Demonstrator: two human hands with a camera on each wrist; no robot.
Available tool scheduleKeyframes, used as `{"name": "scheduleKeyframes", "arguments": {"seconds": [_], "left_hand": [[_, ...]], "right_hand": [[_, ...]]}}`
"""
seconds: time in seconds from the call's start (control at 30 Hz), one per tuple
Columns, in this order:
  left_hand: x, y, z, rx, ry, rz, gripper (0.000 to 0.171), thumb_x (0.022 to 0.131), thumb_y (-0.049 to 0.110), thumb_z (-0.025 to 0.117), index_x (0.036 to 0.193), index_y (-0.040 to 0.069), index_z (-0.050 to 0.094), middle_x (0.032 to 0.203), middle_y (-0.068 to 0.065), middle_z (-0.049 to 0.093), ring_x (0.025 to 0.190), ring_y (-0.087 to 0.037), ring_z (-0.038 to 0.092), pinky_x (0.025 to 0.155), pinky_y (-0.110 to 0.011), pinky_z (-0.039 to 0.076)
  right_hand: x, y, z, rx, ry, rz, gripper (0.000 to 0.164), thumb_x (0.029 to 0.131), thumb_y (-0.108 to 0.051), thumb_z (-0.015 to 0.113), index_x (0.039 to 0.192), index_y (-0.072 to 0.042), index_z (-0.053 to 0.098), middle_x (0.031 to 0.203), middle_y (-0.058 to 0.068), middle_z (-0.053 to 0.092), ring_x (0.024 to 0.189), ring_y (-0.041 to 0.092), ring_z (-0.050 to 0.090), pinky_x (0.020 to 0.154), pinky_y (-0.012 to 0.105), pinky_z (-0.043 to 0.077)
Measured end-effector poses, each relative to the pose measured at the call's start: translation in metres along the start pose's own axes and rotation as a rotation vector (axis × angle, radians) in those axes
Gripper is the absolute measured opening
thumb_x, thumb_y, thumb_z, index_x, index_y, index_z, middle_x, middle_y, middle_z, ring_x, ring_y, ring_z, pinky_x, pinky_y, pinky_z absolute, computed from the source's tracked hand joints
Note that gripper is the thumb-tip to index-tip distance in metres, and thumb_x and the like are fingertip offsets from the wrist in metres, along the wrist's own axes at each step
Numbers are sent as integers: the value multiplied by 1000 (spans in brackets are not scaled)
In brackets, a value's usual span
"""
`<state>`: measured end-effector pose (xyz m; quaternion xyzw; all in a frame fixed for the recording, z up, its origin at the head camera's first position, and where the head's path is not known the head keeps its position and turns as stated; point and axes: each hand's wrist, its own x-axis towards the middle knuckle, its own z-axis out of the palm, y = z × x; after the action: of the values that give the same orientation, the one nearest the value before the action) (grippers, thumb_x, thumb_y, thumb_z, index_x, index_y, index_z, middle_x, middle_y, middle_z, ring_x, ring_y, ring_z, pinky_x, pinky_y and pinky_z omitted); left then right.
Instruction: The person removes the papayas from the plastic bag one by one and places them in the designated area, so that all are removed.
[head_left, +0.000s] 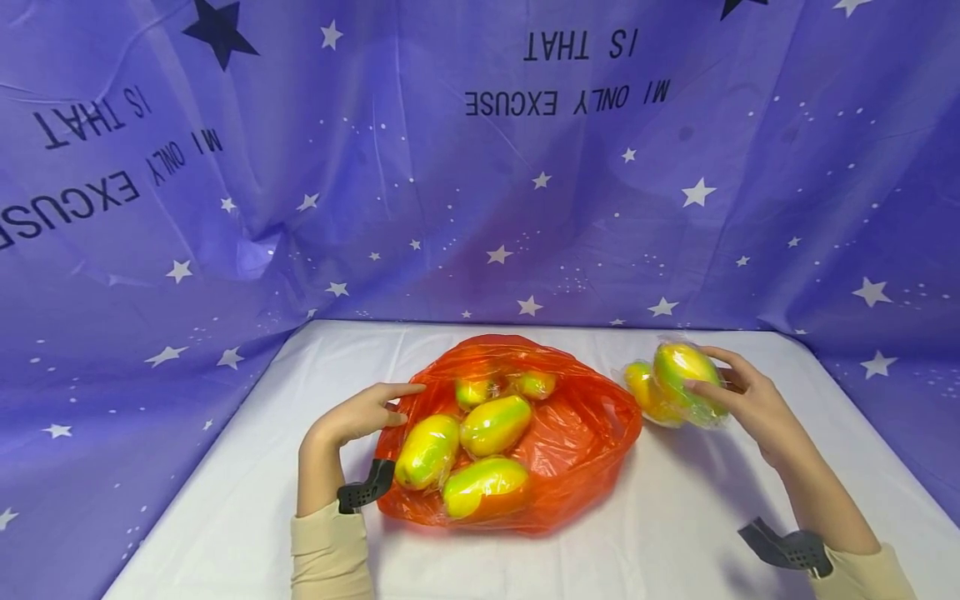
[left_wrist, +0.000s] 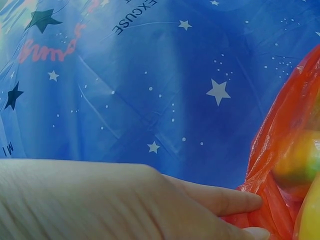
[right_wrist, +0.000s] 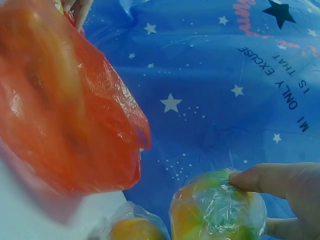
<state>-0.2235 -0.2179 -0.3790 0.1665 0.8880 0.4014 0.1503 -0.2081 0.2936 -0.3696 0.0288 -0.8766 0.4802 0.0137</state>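
Observation:
A red plastic bag (head_left: 570,433) lies on the table with its mouth spread, and several yellow-green mangoes (head_left: 495,425) in clear film sit in it. At the bag's left rim, my left hand (head_left: 365,414) pinches the red plastic between thumb and fingers; the left wrist view shows the fingertips (left_wrist: 250,201) against it. Right of the bag, my right hand (head_left: 750,404) grips a film-wrapped mango (head_left: 684,375), thumb on the near side. Another wrapped mango (head_left: 639,385) is just left of the held one, partly hidden by it. The right palm is out of sight.
A white cloth (head_left: 675,517) covers the table. Purple sheeting with stars and lettering (head_left: 495,208) hangs behind and along both sides. Each wrist wears a black strap mount (head_left: 787,550).

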Motion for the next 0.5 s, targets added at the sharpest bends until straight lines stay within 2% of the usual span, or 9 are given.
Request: {"name": "scheduleKeyframes", "arguments": {"seconds": [0.17, 0.33, 0.4, 0.5], "left_hand": [[0, 0, 0, -1, -1, 3, 52, 86, -3, 56, 138, 0, 52, 139, -21, 50, 126, -38, 43, 103, -58, 34], [0, 0, 0, -1, -1, 5, 52, 86, -3, 56, 138, 1, 52, 138, -20, 50, 127, -38, 43, 103, -58, 33], [-1, 0, 0, -2, 0, 6, 52, 86, -3, 56, 138, 1, 52, 139, -20, 50, 127, -38, 43, 103, -58, 33], [-1, 0, 0, -7, 0, 9, 53, 85, -4, 56, 138, 1, 52, 139, -21, 49, 128, -38, 42, 103, -58, 33]], "right_hand": [[0, 5, -3, 3, 20, 27, 70, 94, -38, 62, 149, -7, 31, 137, 29, 43, 106, 13, 48, 74, 17, 45], [3, 12, -6, -10, 25, 35, 71, 94, -38, 61, 148, -4, 30, 137, 31, 42, 111, 25, 47, 75, 18, 44], [4, 16, -7, -13, 27, 37, 71, 94, -38, 60, 148, -3, 29, 137, 31, 42, 112, 28, 47, 78, 23, 45], [6, 21, -10, -13, 26, 42, 70, 95, -38, 60, 149, -5, 29, 138, 32, 41, 110, 21, 48, 82, 31, 45]]}}
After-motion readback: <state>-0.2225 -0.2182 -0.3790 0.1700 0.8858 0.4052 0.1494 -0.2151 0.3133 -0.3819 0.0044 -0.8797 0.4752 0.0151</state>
